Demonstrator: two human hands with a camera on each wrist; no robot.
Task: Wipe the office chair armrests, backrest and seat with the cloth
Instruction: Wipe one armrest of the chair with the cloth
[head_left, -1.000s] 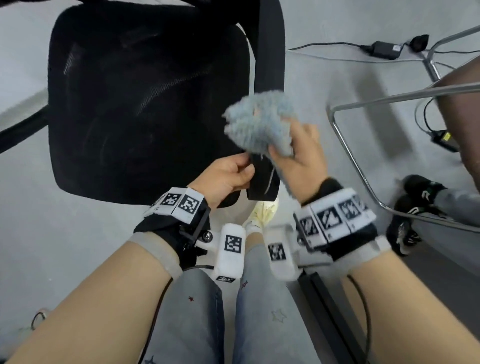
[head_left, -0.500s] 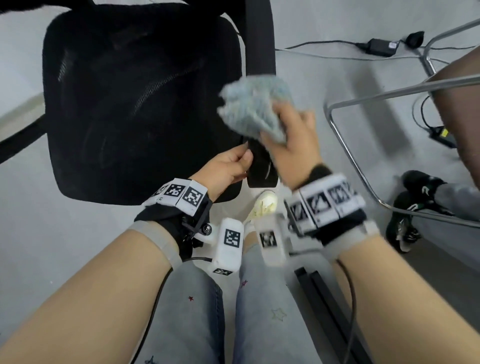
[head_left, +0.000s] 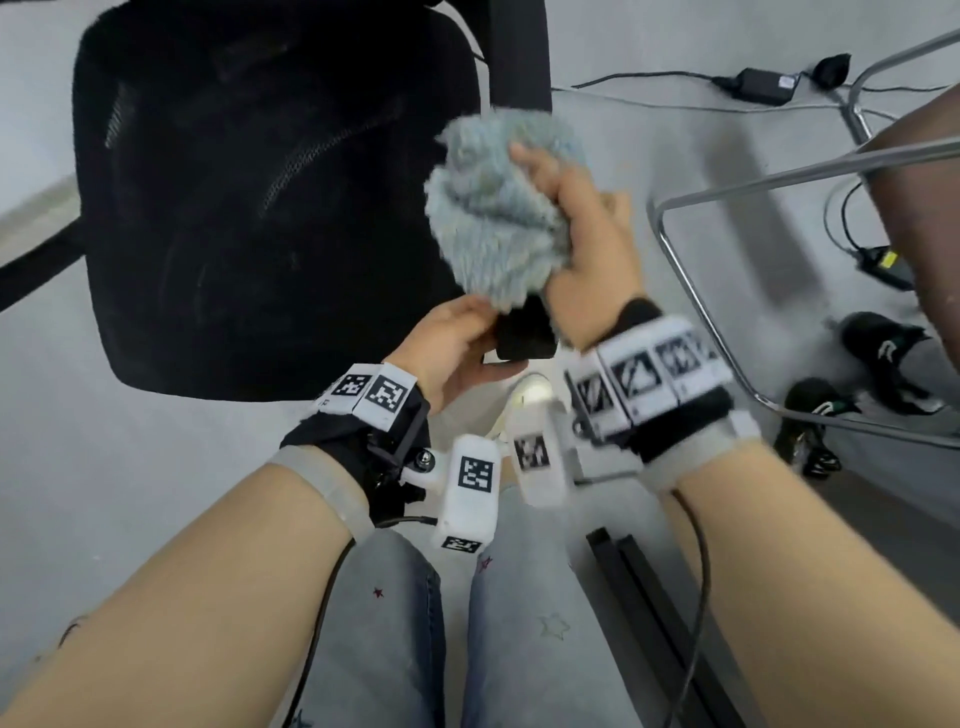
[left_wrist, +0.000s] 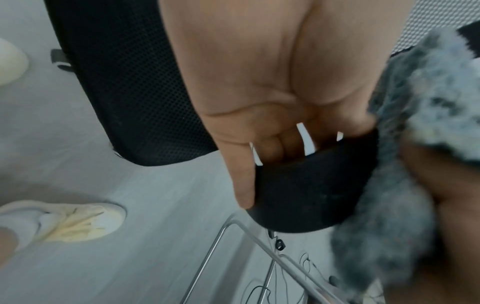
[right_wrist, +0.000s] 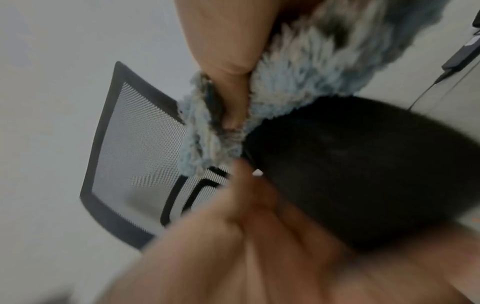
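Note:
A black mesh office chair seat fills the upper left of the head view. Its right armrest runs toward me, and its near end sits between my hands. My left hand grips that near end from the left, fingers curled under the armrest pad. My right hand holds a bunched, fluffy grey-blue cloth on top of the armrest, thumb pressed into the cloth. The mesh backrest shows in the right wrist view.
A chrome tube frame stands close on the right. Power adapters and cables lie on the grey floor beyond. Black shoes of another person are at right. My own legs and a pale shoe are below the hands.
My right hand has slid the cloth farther up the armrest, away from me. The left hand keeps its grip on the armrest's near end.

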